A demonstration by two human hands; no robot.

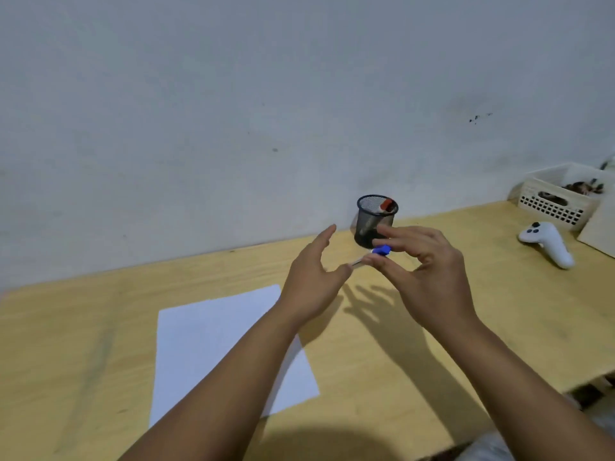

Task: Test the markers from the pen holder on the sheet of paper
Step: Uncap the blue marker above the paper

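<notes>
A black mesh pen holder (375, 220) stands near the wall with a red-capped marker (386, 205) leaning inside it. Just in front of it, my right hand (429, 277) pinches a blue-capped marker (379, 251) between thumb and fingertips, above the table. The marker's pale barrel points left toward my left hand (311, 281), which is open with fingers spread and its thumb tip close to the barrel's end; I cannot tell whether they touch. A white sheet of paper (213, 347) lies flat on the wooden table (66, 344), partly under my left forearm.
A white game controller (545, 242) lies at the right of the table. Behind it stands a white perforated basket (555, 204) holding small dark items, with a pale board beside it. The wall runs along the table's back edge; the table's right front corner drops off.
</notes>
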